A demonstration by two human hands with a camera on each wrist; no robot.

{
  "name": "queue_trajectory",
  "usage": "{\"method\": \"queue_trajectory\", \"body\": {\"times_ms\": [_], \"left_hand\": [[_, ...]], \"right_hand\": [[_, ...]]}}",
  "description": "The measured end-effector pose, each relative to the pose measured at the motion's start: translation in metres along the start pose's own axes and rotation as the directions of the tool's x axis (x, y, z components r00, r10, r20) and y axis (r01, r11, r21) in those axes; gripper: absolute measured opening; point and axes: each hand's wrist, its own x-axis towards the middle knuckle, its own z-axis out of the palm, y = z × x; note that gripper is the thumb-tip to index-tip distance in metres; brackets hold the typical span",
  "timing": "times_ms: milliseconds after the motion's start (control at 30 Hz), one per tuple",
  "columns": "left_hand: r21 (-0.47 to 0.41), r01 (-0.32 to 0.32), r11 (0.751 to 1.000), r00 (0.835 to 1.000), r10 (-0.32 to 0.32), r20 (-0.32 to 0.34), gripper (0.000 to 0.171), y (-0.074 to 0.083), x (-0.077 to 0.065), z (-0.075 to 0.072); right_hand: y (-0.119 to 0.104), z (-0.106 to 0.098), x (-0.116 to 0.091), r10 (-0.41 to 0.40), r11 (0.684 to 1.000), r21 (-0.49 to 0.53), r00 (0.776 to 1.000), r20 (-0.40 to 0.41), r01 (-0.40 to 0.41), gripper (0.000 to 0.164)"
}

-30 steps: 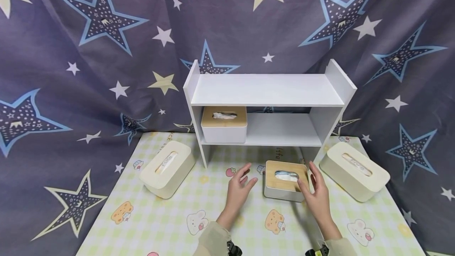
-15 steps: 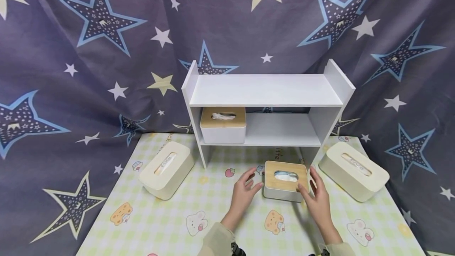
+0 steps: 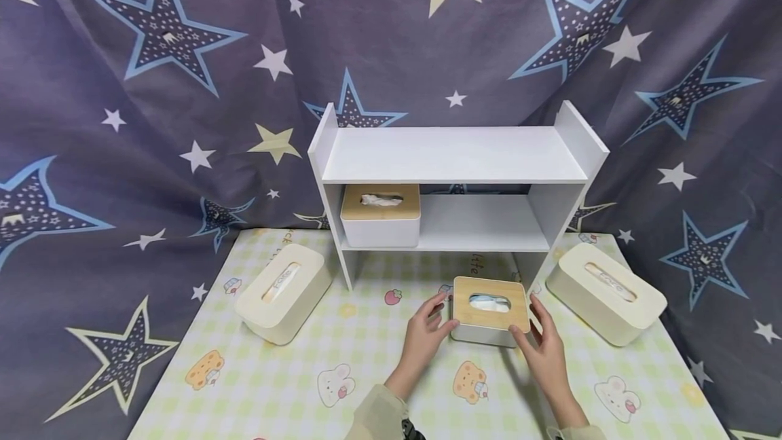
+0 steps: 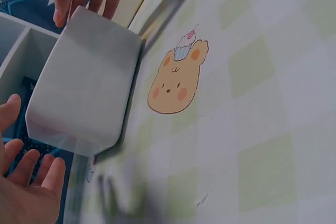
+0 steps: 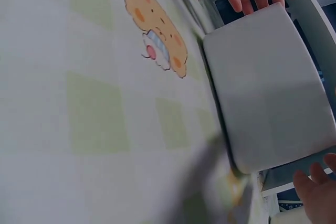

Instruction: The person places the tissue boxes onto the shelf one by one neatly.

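Observation:
A white tissue box with a wooden lid [image 3: 491,305] stands on the checked tablecloth in front of the shelf. Tissue shows in its oval slot. My left hand [image 3: 423,337] is at its left side, fingers loosely bent and thumb near the front left corner. On the box's right side is my right hand [image 3: 546,352], its thumb by the lid's front right corner and fingers along the side. In the left wrist view a gap shows between the left hand [image 4: 29,182] and the box [image 4: 86,85]. Whether the right fingers touch the box I cannot tell.
Behind stands a white two-tier shelf [image 3: 455,155], with another wooden-lidded tissue box [image 3: 380,216] on the left of its lower tier. Cream tissue boxes stand on the tablecloth at left [image 3: 284,294] and right [image 3: 605,294]. A starry curtain [image 3: 391,32] hangs behind.
My left hand has moved right, closing up to the box's left side. My right hand has stayed almost in place at the right side. The box has not visibly moved.

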Motion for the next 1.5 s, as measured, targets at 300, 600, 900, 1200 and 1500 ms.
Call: {"method": "queue_trajectory", "body": {"times_ms": [300, 600, 900, 1200, 1500], "left_hand": [[0.055, 0.016, 0.998, 1.000, -0.017, 0.016, 0.061, -0.006, -0.003, 0.005], [0.061, 0.053, 0.997, 0.998, -0.054, 0.016, 0.062, -0.005, -0.006, 0.007], [0.023, 0.054, 0.998, 0.998, -0.055, 0.015, 0.061, -0.006, -0.007, 0.010], [0.001, 0.051, 0.999, 0.999, -0.051, 0.012, 0.061, -0.005, -0.008, 0.011], [0.020, 0.036, 0.999, 0.999, -0.036, 0.019, 0.060, 0.000, -0.010, 0.008]], "right_hand": [[0.002, -0.001, -0.006, 0.056, 0.998, -0.007, 0.998, 0.018, -0.056, 0.069], [0.004, 0.002, -0.011, 0.033, 0.999, 0.006, 0.999, 0.029, -0.033, 0.069], [0.003, 0.007, -0.012, 0.095, 0.994, 0.053, 0.995, 0.022, -0.096, 0.068], [0.003, 0.008, -0.011, 0.107, 0.992, 0.073, 0.994, 0.000, -0.107, 0.070], [-0.002, 0.005, -0.011, 0.075, 0.993, 0.089, 0.997, -0.022, -0.073, 0.065]]}}
